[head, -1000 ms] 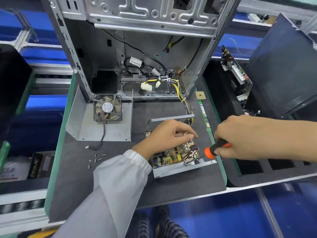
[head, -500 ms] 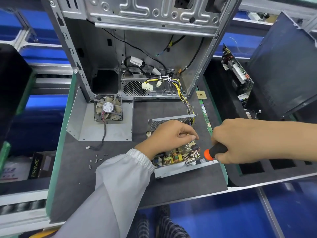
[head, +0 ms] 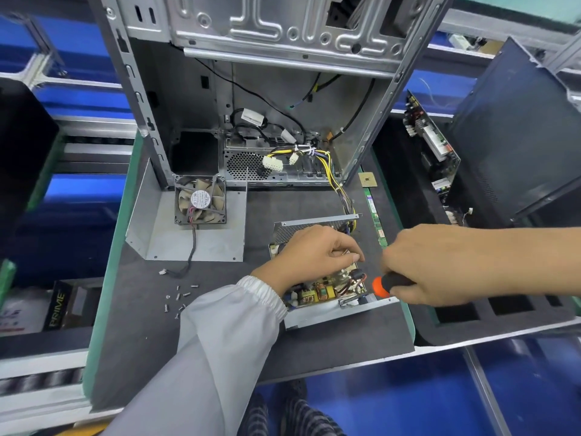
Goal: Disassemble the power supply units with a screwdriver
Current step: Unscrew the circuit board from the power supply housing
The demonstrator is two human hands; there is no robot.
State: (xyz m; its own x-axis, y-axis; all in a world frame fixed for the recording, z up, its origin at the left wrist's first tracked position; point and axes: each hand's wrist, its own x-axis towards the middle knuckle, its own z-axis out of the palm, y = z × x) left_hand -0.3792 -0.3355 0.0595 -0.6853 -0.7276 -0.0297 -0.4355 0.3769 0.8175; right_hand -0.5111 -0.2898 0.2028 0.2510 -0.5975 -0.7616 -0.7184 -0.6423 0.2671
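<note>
Head view: an opened power supply [head: 317, 291], cover off and board exposed, lies on the bench [head: 314, 344] before an empty PC case [head: 283, 89]. The left hand [head: 311, 256] is curled over the board, fingertips pinched on its parts. The right hand [head: 440, 265] is closed round a screwdriver [head: 385, 284] held at the unit's right edge; the tip is hidden. Board removal appears in hand; next, the tip must be seated on a remaining screw. Loose screws [head: 179, 297] lie left.
</note>
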